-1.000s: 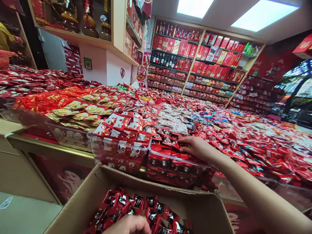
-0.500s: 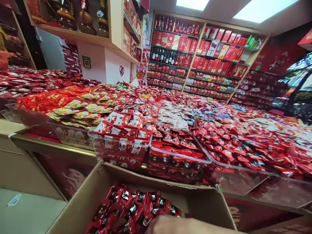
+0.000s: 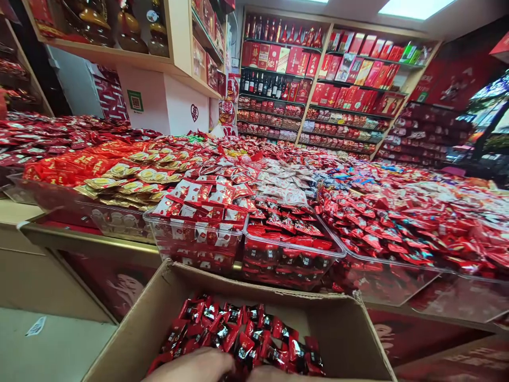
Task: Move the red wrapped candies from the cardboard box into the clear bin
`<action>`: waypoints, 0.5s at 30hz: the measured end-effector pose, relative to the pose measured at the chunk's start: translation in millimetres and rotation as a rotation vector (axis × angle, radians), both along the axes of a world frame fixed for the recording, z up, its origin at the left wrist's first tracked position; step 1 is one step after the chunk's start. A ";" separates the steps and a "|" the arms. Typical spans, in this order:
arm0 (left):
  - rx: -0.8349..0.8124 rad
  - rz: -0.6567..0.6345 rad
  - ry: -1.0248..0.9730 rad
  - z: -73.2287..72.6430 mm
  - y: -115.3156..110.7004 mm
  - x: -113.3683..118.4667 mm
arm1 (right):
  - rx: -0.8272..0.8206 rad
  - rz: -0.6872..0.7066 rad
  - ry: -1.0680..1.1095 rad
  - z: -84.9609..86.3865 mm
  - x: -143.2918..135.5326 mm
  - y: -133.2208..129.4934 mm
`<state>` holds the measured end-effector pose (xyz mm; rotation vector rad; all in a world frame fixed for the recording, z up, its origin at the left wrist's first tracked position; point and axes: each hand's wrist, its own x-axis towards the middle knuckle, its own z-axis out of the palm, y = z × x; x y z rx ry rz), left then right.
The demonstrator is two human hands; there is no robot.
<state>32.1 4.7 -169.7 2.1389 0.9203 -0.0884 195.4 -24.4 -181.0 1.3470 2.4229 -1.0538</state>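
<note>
Small wrapped candies [image 3: 246, 345] in shiny red and black wrappers lie in a heap inside an open cardboard box [image 3: 345, 329]. At the bottom edge of the view, my left hand [image 3: 194, 366] reaches into the box over the candies. Its fingertips sink in among the wrappers, so their grip is hidden. Close beside it, only the back edge of my right hand [image 3: 274, 374] shows, low in the box and against the candies. The frame edge cuts off its fingers.
Clear plastic bins of packaged sweets stand just beyond the box, among them red-and-white packets [image 3: 199, 223] and dark red packets [image 3: 286, 254]. Gold packets [image 3: 127, 185] lie left. A shelf unit [image 3: 318, 90] with bottles and gift boxes rises behind. A white paper slip [image 3: 35, 326] lies at lower left.
My left hand has come into view over the candies. My right hand sits lower, showing less. More candies show on the box's right side. The view has shifted slightly.
</note>
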 end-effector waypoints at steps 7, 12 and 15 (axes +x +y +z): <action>-0.181 0.259 -0.368 67.3 5.1 6.7 | 0.080 -0.366 0.511 63.4 16.8 8.6; -0.445 0.480 -0.769 80.3 5.9 17.8 | -0.178 -0.563 0.943 99.1 25.8 4.8; -0.450 0.554 -0.823 80.9 3.3 18.1 | -0.322 -0.566 1.075 105.0 26.9 2.7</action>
